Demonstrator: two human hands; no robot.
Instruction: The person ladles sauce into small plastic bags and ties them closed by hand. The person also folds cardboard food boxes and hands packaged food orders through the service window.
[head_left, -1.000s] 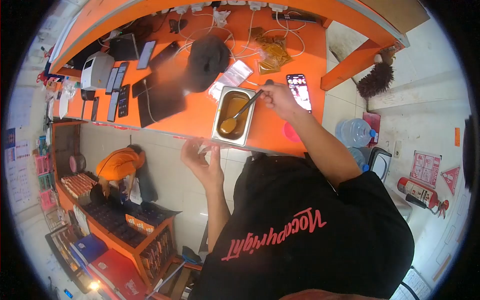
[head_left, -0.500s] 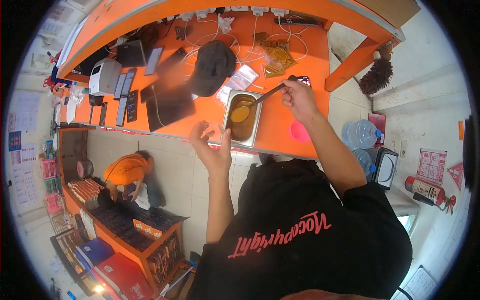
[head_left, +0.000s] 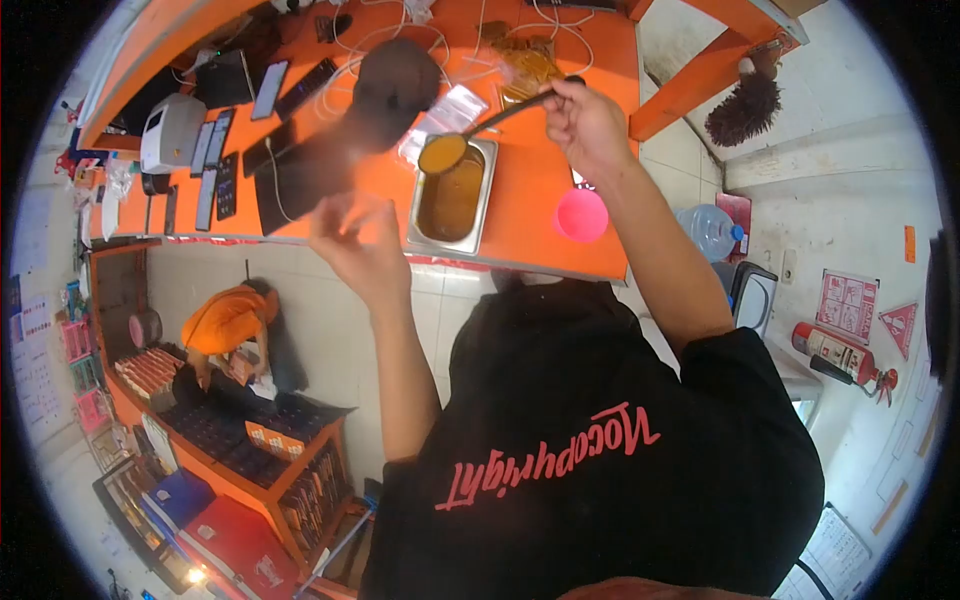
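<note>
My right hand (head_left: 590, 125) grips the dark handle of a ladle (head_left: 508, 112). The ladle's bowl, filled with yellow-brown sauce, is over the far left rim of a rectangular metal container (head_left: 484, 200). More sauce (head_left: 450, 205) lies inside that container. To the container's left, over the table edge, is my left hand (head_left: 362, 245), its fingers curled and blurred by motion around something thin and see-through that I cannot make out. A pink bowl (head_left: 582, 215) sits right of the container. Behind it lie clear plastic bags (head_left: 455, 112) and bagged yellow-brown sauce (head_left: 528, 65).
On the orange table (head_left: 525, 215) are a dark cap (head_left: 395, 85), a black laptop-like slab (head_left: 290, 180), several phones (head_left: 268, 90), a white device (head_left: 170, 135) and cables. A person in orange (head_left: 230, 320) bends at lower left. Water bottles (head_left: 708, 232) stand right.
The ladle has risen out of the container with sauce in it and moved to its far left rim. My left hand has moved left, away from the container. The pink bowl shows more fully.
</note>
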